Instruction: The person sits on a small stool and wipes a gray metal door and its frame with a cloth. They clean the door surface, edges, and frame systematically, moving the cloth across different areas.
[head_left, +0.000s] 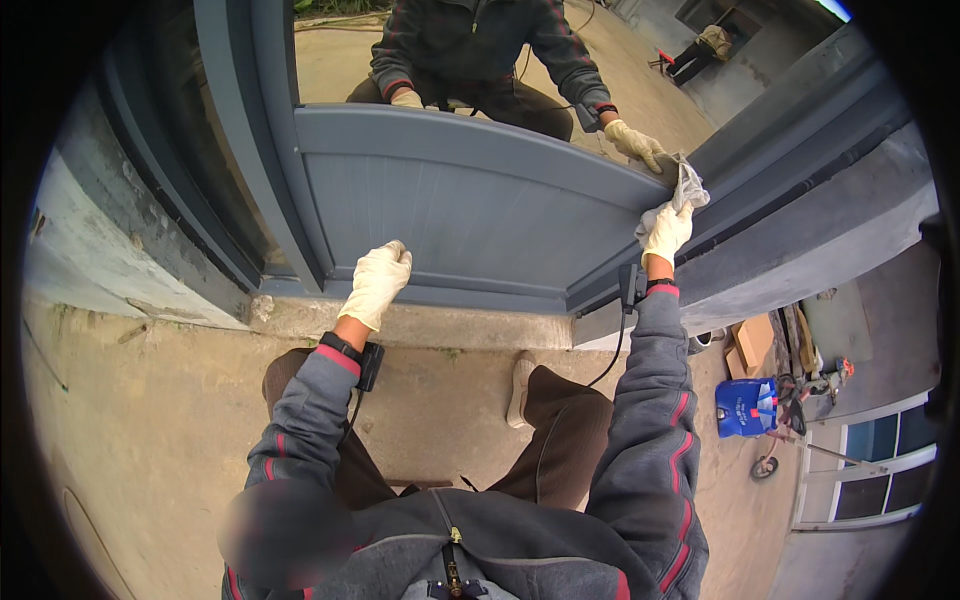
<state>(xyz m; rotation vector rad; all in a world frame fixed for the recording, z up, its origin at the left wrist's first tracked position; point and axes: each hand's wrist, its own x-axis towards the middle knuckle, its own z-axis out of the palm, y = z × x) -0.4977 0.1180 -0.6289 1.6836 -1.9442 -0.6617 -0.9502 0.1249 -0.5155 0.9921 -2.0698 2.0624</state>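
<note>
My right hand (667, 231), in a pale thin glove, grips a crumpled whitish cloth (688, 187) at the right end of the rail under a reflective glass pane (480, 52). The cloth touches the glass corner beside the frame. My left hand (379, 276), gloved alike, is curled in front of the lower part of the grey-blue door panel (450, 210); nothing shows in it, and its fingertips are partly hidden. The glass mirrors my torso, both arms and the cloth hand.
A concrete sill (420, 324) runs below the panel. Plastered walls (127, 240) flank the frame. At right stand a blue bag (746, 406), cardboard (752, 341) and a small wheeled item (765, 468). A person appears in the glass, far off. Cables hang from both wrists.
</note>
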